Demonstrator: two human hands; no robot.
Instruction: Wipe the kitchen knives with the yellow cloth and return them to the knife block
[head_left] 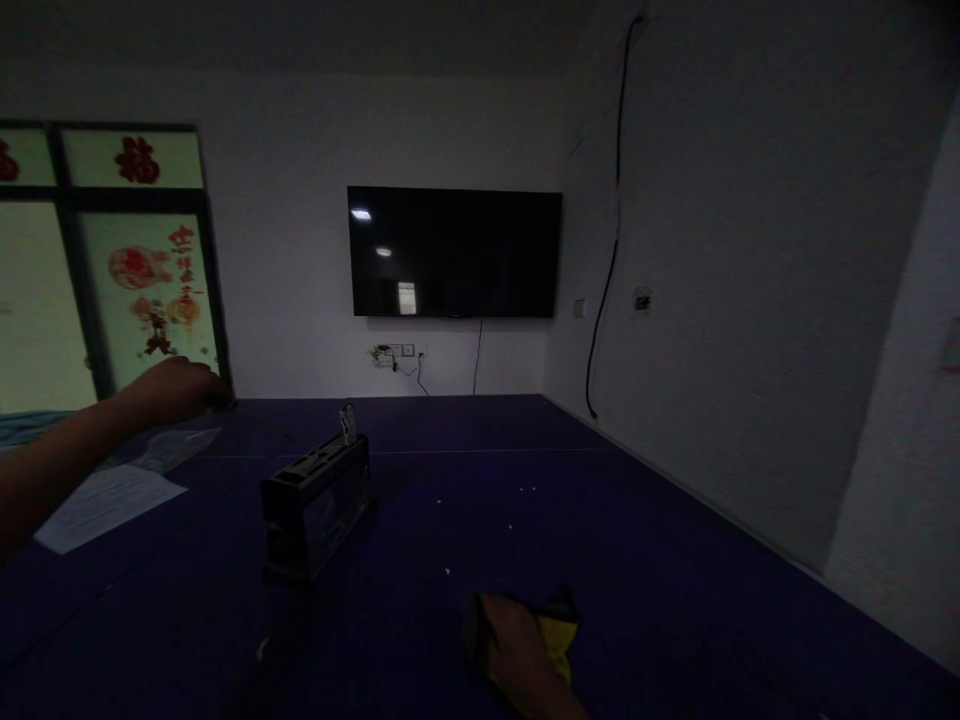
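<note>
My left hand [176, 388] reaches out at the left, closed, with a small dark thing [222, 402] at its fingertips that is too dim to name. A thin dark strip or cord [266, 426] runs from there toward a black box-shaped device [319, 505]. The device stands upright on small feet on the purple tabletop, and a small pale patterned piece [347, 424] sticks up from its top. Low in the view, my right hand [517, 645] is closed around a yellow and dark grey cloth [556, 640] resting on the table.
A printed sheet [112, 505] and a clear plastic bag [172, 448] lie on the left. Small white scraps [448, 571] dot the purple tabletop [600, 590]. A wall borders the table on the right, with a hanging black cable [604, 290]. A television [455, 255] hangs behind.
</note>
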